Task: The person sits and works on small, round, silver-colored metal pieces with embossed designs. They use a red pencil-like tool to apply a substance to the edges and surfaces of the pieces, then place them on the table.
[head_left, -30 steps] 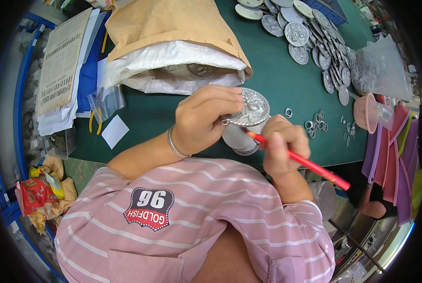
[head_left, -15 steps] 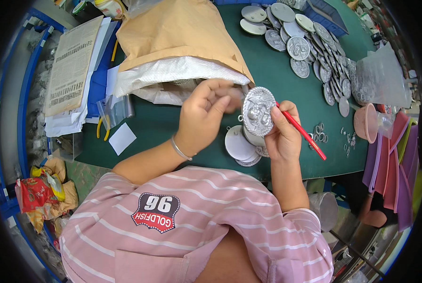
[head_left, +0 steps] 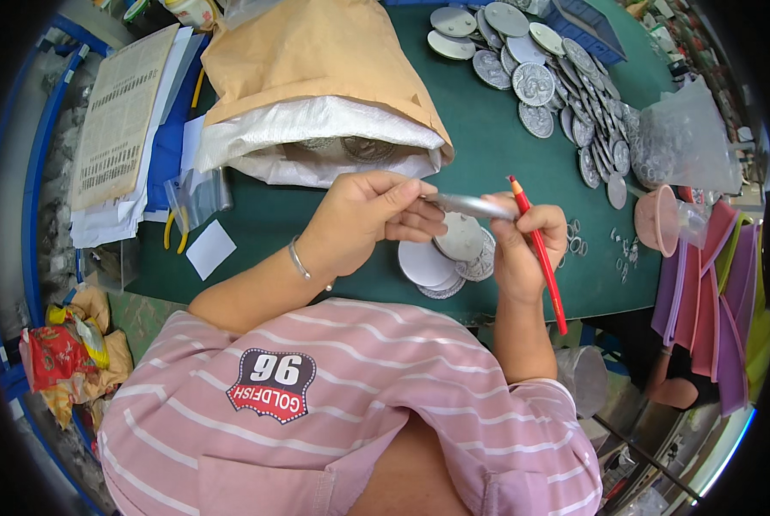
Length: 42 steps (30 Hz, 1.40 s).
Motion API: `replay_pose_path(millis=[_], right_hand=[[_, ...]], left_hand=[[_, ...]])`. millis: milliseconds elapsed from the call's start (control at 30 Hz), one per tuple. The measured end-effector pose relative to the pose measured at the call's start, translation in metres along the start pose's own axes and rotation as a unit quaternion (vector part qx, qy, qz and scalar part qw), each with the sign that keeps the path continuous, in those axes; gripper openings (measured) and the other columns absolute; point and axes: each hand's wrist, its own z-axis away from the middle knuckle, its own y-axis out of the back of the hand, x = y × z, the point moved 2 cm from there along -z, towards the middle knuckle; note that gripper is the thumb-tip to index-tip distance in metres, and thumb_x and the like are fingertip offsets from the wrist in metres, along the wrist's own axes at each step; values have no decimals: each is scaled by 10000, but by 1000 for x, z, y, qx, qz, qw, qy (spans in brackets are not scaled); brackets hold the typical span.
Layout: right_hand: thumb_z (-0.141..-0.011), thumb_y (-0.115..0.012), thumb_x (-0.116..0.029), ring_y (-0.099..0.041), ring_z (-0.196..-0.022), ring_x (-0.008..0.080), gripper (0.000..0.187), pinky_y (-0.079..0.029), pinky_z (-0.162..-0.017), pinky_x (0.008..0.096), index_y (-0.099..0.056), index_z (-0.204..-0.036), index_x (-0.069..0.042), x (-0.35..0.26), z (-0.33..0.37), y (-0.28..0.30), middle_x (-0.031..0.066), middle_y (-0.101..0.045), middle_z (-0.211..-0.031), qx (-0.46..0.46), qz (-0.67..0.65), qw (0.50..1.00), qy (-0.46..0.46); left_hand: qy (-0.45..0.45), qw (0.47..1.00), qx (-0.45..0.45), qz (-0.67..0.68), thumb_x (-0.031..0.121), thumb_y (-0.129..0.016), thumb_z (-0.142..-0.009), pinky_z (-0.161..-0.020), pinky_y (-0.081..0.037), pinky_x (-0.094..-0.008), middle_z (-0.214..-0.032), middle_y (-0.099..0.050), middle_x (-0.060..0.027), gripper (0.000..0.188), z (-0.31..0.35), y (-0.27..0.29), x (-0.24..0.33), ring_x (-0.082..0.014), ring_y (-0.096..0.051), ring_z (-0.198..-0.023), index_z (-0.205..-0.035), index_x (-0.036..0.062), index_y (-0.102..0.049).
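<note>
Disc (head_left: 466,205) is now edge-on to the camera, held flat between both hands. Half a second ago its embossed face was tilted up at me; a second ago it sat lower, close over the small stack with the pencil tip on it. So I've rotated it level and lifted it clear.

Left hand (head_left: 369,218): fingers pinched on the disc's left rim. Right hand (head_left: 522,241): closed on the right rim and also gripping the red pencil (head_left: 539,258), which now stands near upright, tip up beside the disc. Earlier it lay slanted out to the right. Hands are close together, joined only through the disc.

My read: marking on the face looks done or paused, and I'm checking the edge or thickness. Can't tell from here if any mark is on it.

Below the disc, on the green mat (head_left: 505,146): small stack of round discs (head_left: 447,258), some plain white side up, one embossed. It's unchanged in place across the frames.

Around:
- open brown paper sack (head_left: 316,77) with white liner, more discs inside, just behind my left hand
- long spread of silver discs (head_left: 565,95) up right
- pink bowl (head_left: 657,220) at right, small metal rings (head_left: 574,241) near it
- paper sheets (head_left: 118,120) far left
</note>
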Motion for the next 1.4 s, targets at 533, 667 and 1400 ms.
replay_pose_path(millis=[533,667,1400], right_hand=[[-810,-411,32,-549,-1079,328,255,-426,-945,400,-401,-1051,-51,4,-8,14,273,-583,-1051,134,-144,977,-77],[-925,-437,-114,-623,-767,210,147,-501,-710,305,-482,-1011,-4,5,-7,4,206,-636,-887,107,-27,985,-129],[-733,-670,4,-583,-788,167,283,-461,-716,271,-495,-954,-15,63,-102,139,74,-571,-853,131,431,893,23]], left_hand=[[11,999,49,20,36,-633,-809,-748,-536,-297,-935,-644,-95,212,4,23,-13,-162,-635,-837,-1005,33,-553],[9,998,50,27,37,-636,-807,-724,-540,-288,-916,-645,-88,205,3,24,-17,-156,-636,-815,-997,33,-559],[-234,930,211,187,-26,-507,-850,-758,-517,-326,-1091,-565,-84,282,-39,39,23,-205,-585,-946,-1125,28,-487]])
